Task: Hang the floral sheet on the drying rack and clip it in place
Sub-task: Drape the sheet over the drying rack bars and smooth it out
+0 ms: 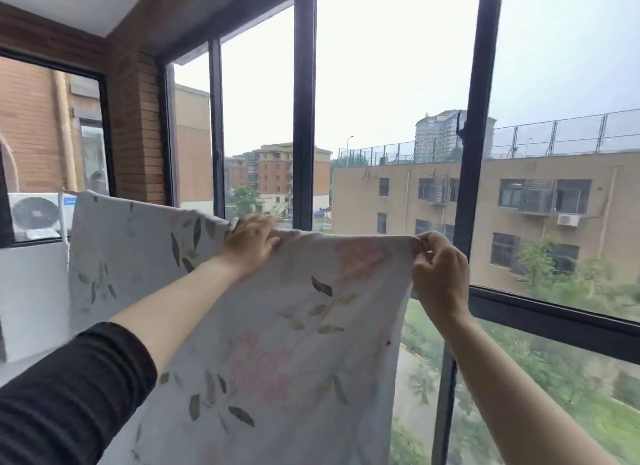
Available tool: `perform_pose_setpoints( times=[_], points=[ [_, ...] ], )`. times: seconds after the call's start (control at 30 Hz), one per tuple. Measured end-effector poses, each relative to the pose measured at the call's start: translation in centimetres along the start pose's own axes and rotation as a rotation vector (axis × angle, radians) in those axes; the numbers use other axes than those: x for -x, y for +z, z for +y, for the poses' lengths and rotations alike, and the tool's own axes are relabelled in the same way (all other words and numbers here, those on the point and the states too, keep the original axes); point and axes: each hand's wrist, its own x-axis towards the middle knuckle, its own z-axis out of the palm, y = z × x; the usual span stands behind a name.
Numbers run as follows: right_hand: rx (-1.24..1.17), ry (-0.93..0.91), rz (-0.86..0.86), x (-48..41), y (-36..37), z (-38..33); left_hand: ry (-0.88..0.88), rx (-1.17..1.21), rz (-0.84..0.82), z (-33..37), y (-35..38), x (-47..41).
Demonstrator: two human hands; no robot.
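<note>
Slipping of the floral sheet (277, 343) off its support is judged the chief risk. The cloth is draped over a high line in front of the window frame (304, 118), a long panel hangs toward the viewer, and no clip is seen on it. The drying rack's bar is hidden beneath the fold, so the share of cloth on the far side cannot be told. If that share is small, the near panel's weight could drag the sheet down once either grip is released. A second risk is noted at the right end, where the top edge is bunched; a clip set there could hold weakly or fix a crease. Too hard a pull to the right could also draw the left portion, near the air-conditioner unit (34, 213), off line. The left hand (249, 244) is laid palm down over the top fold, fingers bent over the far side, its grip closed on the cloth. The right hand (440, 274) is raised level with it, the sheet's end edge pinched between thumb and fingertips. Both forearms are extended forward and upward, the left below a black sleeve (69, 395).
</note>
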Motion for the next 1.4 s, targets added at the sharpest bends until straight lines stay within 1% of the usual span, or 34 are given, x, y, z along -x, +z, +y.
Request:
perform_pose_setpoints(
  times=[0.1,0.2,0.3,0.37,0.43,0.5,0.57,0.63,0.7,0.73,0.77,0.87,0.93,1.0,1.13,1.23,1.4],
  points=[
    [-0.025,-0.023,-0.023,-1.3,-0.6,-1.5,0.005,0.072,0.066,0.1,-1.1,-0.6],
    [0.039,0.007,-0.080,-1.1,-0.7,-1.1,0.019,0.103,0.131,-0.1,-1.4,-0.2],
    [0.089,0.041,-0.031,-1.1,-1.2,-1.1,0.022,0.149,0.266,0.4,-2.0,-0.3],
    [0.095,0.026,0.005,-1.7,-1.6,-1.6,0.035,0.145,0.312,0.9,-2.8,-1.0],
    [0.047,0.005,-0.016,-2.1,-1.9,-2.2,0.022,0.128,0.346,1.0,-3.3,-1.7],
    [-0.028,0.026,-0.076,-1.9,-2.0,-2.5,-0.005,0.130,0.346,0.6,-3.0,-1.8],
    [-0.060,0.055,-0.093,-1.6,-2.0,-2.8,-0.008,0.136,0.284,0.3,-2.4,-1.5],
    [-0.099,0.056,-0.014,-1.9,-1.8,-3.3,-0.002,0.153,0.244,0.2,-2.0,-1.3],
    [-0.110,0.035,0.087,-2.5,-1.4,-3.9,-0.009,0.179,0.271,-0.1,-1.9,-1.0],
    [-0.099,0.025,0.099,-2.6,-1.1,-4.1,-0.019,0.188,0.290,-0.2,-1.8,-0.7],
    [-0.075,0.023,0.073,-2.6,-0.7,-4.0,-0.027,0.189,0.294,-0.5,-1.7,-0.4],
    [0.014,0.041,-0.057,-1.4,0.6,-2.4,-0.059,0.178,0.232,-1.4,-0.8,0.7],
    [0.013,0.067,-0.068,-0.6,1.1,-1.1,-0.078,0.175,0.201,-1.8,-0.3,1.3],
    [0.031,0.080,-0.098,-0.3,1.6,-0.4,-0.087,0.175,0.224,-2.2,0.2,1.7],
    [0.132,0.104,-0.210,-0.3,2.9,0.3,-0.095,0.179,0.275,-2.8,1.3,2.5],
    [0.080,0.048,-0.221,-0.1,4.6,-0.2,-0.072,0.206,0.273,-3.5,1.9,3.4],
    [-0.038,-0.039,-0.342,0.0,9.6,-3.1,-0.106,0.196,0.302,-5.3,1.3,4.5]
  ],
)
